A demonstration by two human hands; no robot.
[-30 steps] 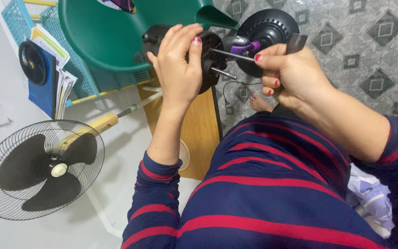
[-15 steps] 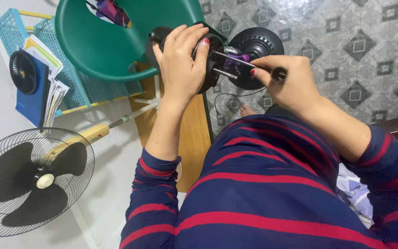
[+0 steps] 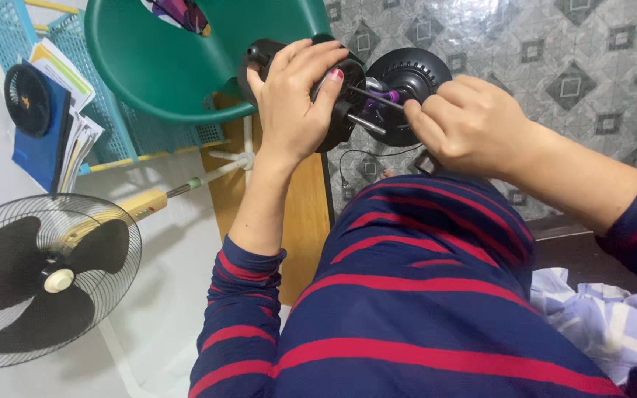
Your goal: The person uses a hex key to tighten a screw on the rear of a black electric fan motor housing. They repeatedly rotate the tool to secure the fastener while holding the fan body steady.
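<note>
Both hands are up in front of the person's chest, busy on a black fan motor (image 3: 333, 96). Her left hand (image 3: 296, 103) is wrapped over the motor housing, fingers spread and closed around its body, steadying it in the air above the green plastic chair (image 3: 164, 66). Her right hand (image 3: 470, 125) is pinched shut on the end of a slim tool (image 3: 374, 94), seemingly a screwdriver with a purple part near its grip, whose shaft points into the motor's face. A bare metal shaft (image 3: 366, 124) sticks out of the motor just below the tool.

As for progress, I judge the job to be in the middle: the motor is free of any stand, no blade or grille is on it, and a round black cover (image 3: 411, 81) sits right behind the tool, whether joined to the motor or apart I cannot tell. The tool being engaged suggests a screw is being worked, tightened or loosened I cannot say.

Farther out, a wooden bench (image 3: 304, 214) stands below the hands, a whole pedestal fan (image 3: 38, 284) lies on the white floor at the left, and a blue basket (image 3: 105, 121) holds papers.
</note>
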